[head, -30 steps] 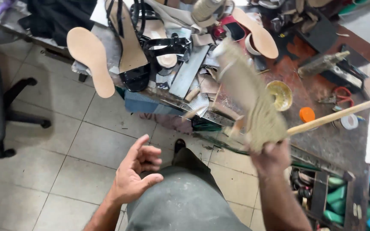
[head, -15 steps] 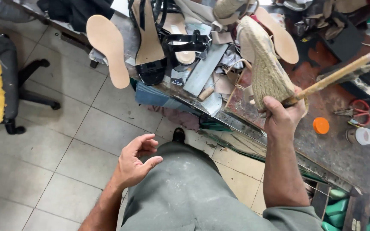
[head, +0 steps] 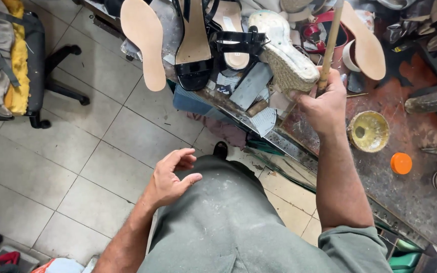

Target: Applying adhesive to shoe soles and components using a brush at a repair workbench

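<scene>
Rope-soled wedge shoe (head: 285,56) and thin wooden stick (head: 329,44) are gripped together in the right hand (head: 324,103), fingers curled shut around both, and held up over the cluttered worktop (head: 405,167), seemingly so that the sole can be seen and reached. The left hand (head: 170,178) is rested empty on the grey-clad thigh (head: 213,222), fingers loosely curled. On the worktop, a small round dish (head: 368,131) caked with yellowish residence of glue-like matter is seen just beside the right wrist, with an orange lid (head: 401,163) nearby.

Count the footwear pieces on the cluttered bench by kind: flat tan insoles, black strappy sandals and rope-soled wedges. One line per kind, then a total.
Flat tan insoles: 2
Black strappy sandals: 2
Rope-soled wedges, held in the right hand: 1
Total: 5
</scene>
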